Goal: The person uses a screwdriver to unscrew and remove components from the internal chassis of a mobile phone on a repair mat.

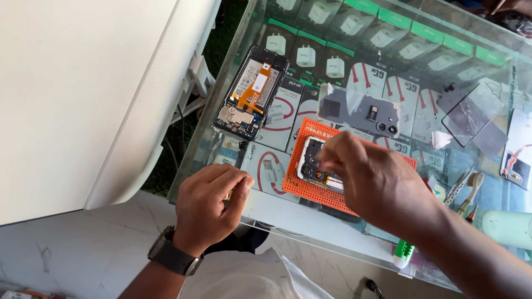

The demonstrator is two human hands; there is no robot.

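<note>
**Steadying a small phone part over the orange mat**

Scanning from nine o'clock, a white panel [83, 94] fills the left of the view, beside the glass worktop [288, 216]. Next comes an opened phone [251, 91] at about eleven o'clock, its back off, with an orange flex cable and battery showing. Below it, at seven o'clock, the left hand [210, 205] rests on the worktop edge, a watch on the wrist; its grip is curled closed around something small with a hint of yellow, though what it is cannot be told.

At centre lies the orange perforated mat [310, 188], carrying a phone frame piece [313, 163] with camera openings. The right hand [371, 177] hovers directly over this piece, fingertips pressed together at the piece's upper end in a fine pinch; whether they hold a screw or only touch the frame is hidden.

At one o'clock sits a grey back cover [357, 111], and further right a cracked glass sheet [468, 113]. Tweezers [459, 185] lie at three o'clock, just beside the mat's right end.

In my judgement, this work goes best with the wrist braced low, the pinch kept light, and the piece held flat on the mat so tiny parts stay caught in its holes.
</note>
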